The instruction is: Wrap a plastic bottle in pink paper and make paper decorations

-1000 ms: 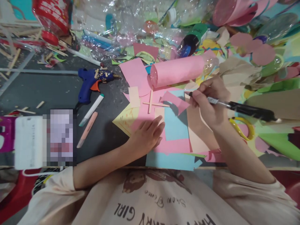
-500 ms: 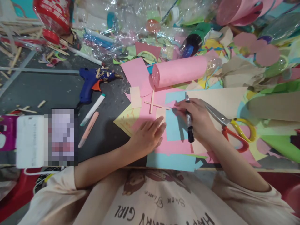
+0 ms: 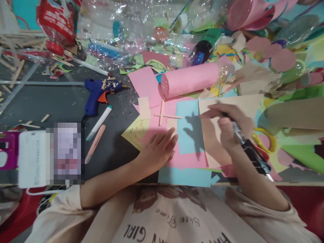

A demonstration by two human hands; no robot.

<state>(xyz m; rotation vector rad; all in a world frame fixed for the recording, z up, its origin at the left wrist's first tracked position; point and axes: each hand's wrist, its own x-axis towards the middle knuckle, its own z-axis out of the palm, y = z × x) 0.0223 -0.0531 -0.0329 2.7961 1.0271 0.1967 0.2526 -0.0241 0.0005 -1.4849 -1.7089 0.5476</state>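
My left hand rests on the layered paper, its fingers stretched out and holding nothing. Just beyond its fingertips, two thin wooden sticks lie crossed on pink paper. Raised over a beige sheet, my right hand has a black pen tucked between thumb and fingers. The pen slants down to the right across the wrist. Its shadow and the hand's fall on a light blue sheet. Scissors with a yellow and red handle are partly hidden behind the right hand.
A blue glue gun and two markers, one green-tipped and one peach, lie on the left. A pink paper-wrapped bottle is behind the sticks. Plastic bottles and paper scraps crowd the back; a white device stands at left.
My right hand has lifted away from the crossed sticks and moved right, and the pen has swung to a slant. The horizontal stick lies straighter. My left hand has stayed nearly still.
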